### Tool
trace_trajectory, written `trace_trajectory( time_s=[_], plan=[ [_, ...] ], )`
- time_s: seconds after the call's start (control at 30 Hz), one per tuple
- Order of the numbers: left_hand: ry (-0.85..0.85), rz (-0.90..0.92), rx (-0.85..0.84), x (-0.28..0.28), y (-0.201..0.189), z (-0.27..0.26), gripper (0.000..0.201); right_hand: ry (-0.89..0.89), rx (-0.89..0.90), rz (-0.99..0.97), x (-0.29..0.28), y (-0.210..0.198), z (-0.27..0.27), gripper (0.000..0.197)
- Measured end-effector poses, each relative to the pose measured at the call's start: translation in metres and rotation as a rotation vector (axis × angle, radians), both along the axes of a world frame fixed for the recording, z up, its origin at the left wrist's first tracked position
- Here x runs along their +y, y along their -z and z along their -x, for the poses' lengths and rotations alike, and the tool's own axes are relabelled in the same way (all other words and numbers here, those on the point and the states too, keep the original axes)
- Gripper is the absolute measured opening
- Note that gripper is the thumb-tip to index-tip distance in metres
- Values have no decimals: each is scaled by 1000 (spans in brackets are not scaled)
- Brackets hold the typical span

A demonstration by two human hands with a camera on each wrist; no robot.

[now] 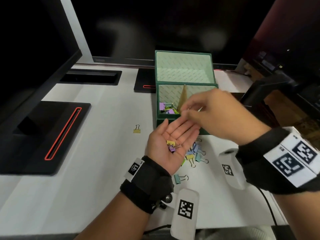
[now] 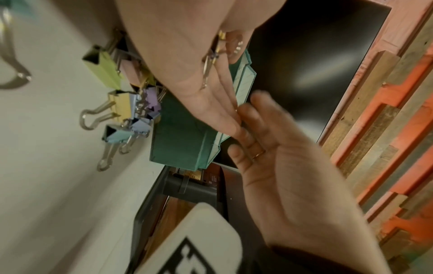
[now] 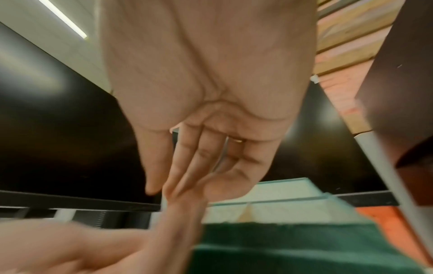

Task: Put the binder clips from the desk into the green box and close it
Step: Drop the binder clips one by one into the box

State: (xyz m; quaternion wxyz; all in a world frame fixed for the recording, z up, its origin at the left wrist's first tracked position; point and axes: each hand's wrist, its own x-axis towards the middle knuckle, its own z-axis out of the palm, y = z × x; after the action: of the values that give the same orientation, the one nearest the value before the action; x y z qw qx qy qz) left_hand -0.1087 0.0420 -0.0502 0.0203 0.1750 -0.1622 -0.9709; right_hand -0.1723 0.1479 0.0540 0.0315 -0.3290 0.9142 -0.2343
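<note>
The green box (image 1: 186, 122) stands open on the white desk with its lid tipped back, and several pastel binder clips (image 1: 167, 108) lie in its left corner. My left hand (image 1: 173, 135) is held palm up and flat in front of the box, with a yellow and a purple clip (image 1: 171, 146) resting on the palm. My right hand (image 1: 190, 110) hovers over the left fingertips and the box's front wall, fingers loosely bent and blurred. I see no clip in it. A pile of clips (image 1: 195, 153) lies on the desk under the left hand, also visible in the left wrist view (image 2: 131, 103).
One yellow clip (image 1: 137, 129) lies alone to the left of the box and a teal clip (image 1: 180, 178) nearer to me. Black monitor bases (image 1: 52, 134) occupy the left and back. A cable (image 1: 267, 207) runs off the desk's near right edge.
</note>
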Motion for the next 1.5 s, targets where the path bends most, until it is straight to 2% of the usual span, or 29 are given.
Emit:
trace_trajectory(
  time_s=[0.07,0.2,0.33,0.4,0.5,0.67,0.8,1.07,1.13,1.2,1.27,1.43,1.5],
  plan=[
    [9,33,-7,2,2,-1,53,-81,-47,-82,-3,5,-15,6],
    [45,77,-14,-1,6,1,62,-105,-24,-158,-5,11,-29,12],
    [58,103,-46,-6,6,2,56,-220,-33,-317,-10,19,-43,30],
    [62,95,-51,-5,5,2,54,-234,-24,-376,-13,26,-45,31],
    [43,83,-45,-5,4,1,53,-168,-15,-291,-12,30,-44,31],
    [23,82,-18,-2,3,0,53,-95,-11,-114,-7,28,-42,20],
    [11,48,14,-2,-1,-2,49,-22,-138,44,-7,27,-38,9],
    [16,42,54,1,0,-3,54,25,-298,225,-2,27,-32,12],
    [20,29,36,1,1,-3,52,-48,-246,123,-1,26,-34,14],
    [47,38,19,1,2,-3,54,-126,-178,-73,-2,25,-38,21],
    [46,46,16,1,2,-2,54,-143,-127,-194,-4,27,-38,26],
    [13,20,9,2,1,-2,51,-81,-59,-155,-1,24,-34,20],
    [29,43,3,2,2,-1,55,-112,-61,-159,0,24,-37,26]
  ],
)
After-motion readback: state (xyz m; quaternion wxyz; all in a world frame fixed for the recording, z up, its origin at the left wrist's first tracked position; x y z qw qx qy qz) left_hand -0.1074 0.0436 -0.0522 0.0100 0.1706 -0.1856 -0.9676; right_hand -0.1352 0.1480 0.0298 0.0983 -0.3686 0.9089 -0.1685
